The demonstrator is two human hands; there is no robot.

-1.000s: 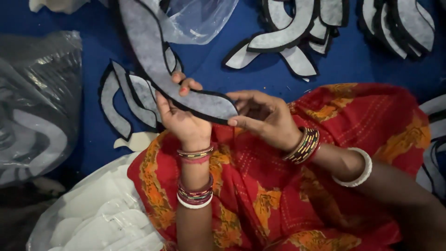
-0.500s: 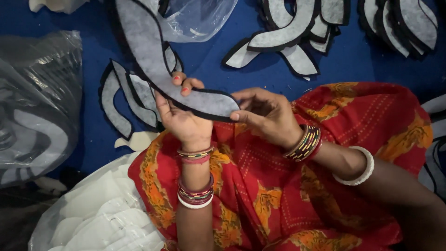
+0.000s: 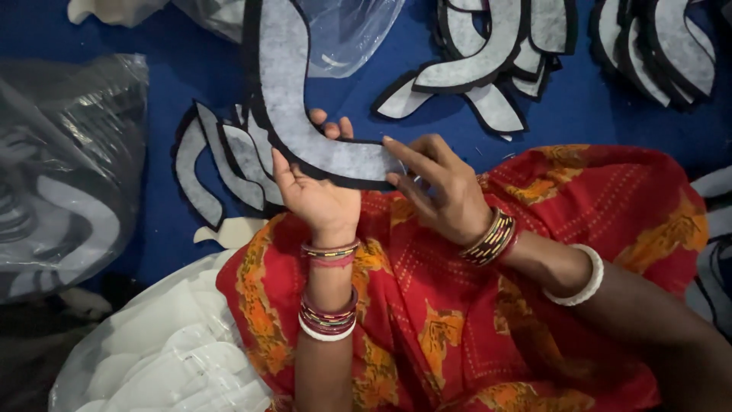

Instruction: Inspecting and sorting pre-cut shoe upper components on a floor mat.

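Grey felt with a black border makes up the curved piece [image 3: 305, 137] held over the lap. Its long axis sweeps in a hook: from the top edge of the view it runs down, then bends toward the right hand, ending in a rounded tip under that hand's fingertips.

One left hand [image 3: 316, 194] cups the bend from below, palm up, thumb on the near edge and two fingertips showing over the far edge, closed on the piece. One right hand [image 3: 438, 187] pinches the tip, index finger lying flat on top.

Beyond the left fingers, one small stack of similar pieces [image 3: 221, 164] lies on the blue cloth [image 3: 587, 114]. Beyond the right fingers sit two more heaps [image 3: 496, 53], the exact count of pieces unclear. One clear plastic bag [image 3: 343, 30] lies just past the piece. Below the left wrist, a bag of white cutouts [image 3: 168, 343] rests against the red patterned garment [image 3: 457, 305].
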